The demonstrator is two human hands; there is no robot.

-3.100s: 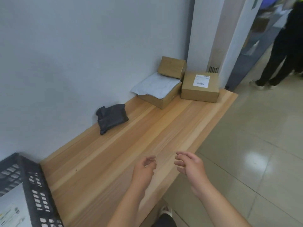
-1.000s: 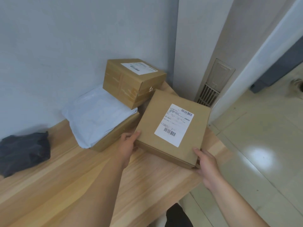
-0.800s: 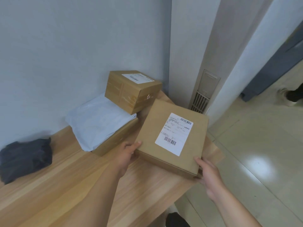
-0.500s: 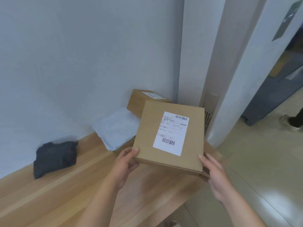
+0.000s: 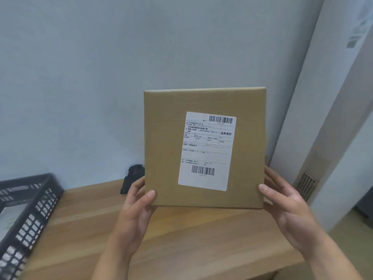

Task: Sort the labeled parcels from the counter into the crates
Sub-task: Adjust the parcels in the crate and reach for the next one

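We hold the cardboard parcel upright in the air above the wooden counter, its white label facing us. Our left hand grips its lower left corner and our right hand its lower right, thumbs on the front. A black crate sits at the counter's left end.

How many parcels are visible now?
2: the cardboard box, held upright by the left hand and right hand, and a black parcel on the counter, partly behind the box, which may hide others.
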